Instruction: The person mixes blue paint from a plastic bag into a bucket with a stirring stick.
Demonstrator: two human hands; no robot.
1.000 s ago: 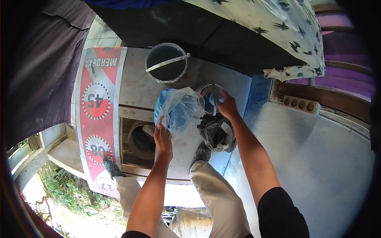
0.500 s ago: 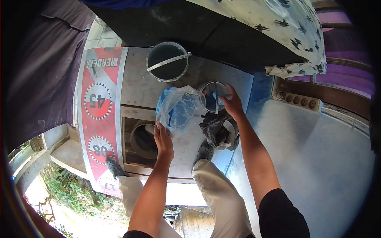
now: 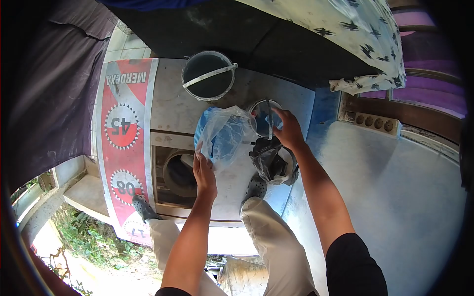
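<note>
My left hand [image 3: 203,172] is closed on the lower left edge of a clear plastic bag [image 3: 229,126] with something blue [image 3: 210,130] in or behind it. A small bucket [image 3: 260,132] with a dark strip-like handle across its top stands right of the bag, touching or nearly so. My right hand [image 3: 290,129] grips the right side of that bucket, fingers curled over the rim by the handle and thumb lower down. Inside the bucket, small red and blue bits show, too small to name. Just below it lies a crumpled black plastic bag [image 3: 269,160] with something pale inside.
A larger grey bucket [image 3: 210,76] with a white handle stands at the back of the worn board [image 3: 168,108]. A recessed opening with a round dark object [image 3: 178,172] lies left of my left hand. At right are a pale blue surface [image 3: 385,197] and a power strip [image 3: 377,124].
My right hand has shifted slightly, its fingers now farther left over the small bucket's rim, near the handle. My left hand and the clear bag have hardly moved.
</note>
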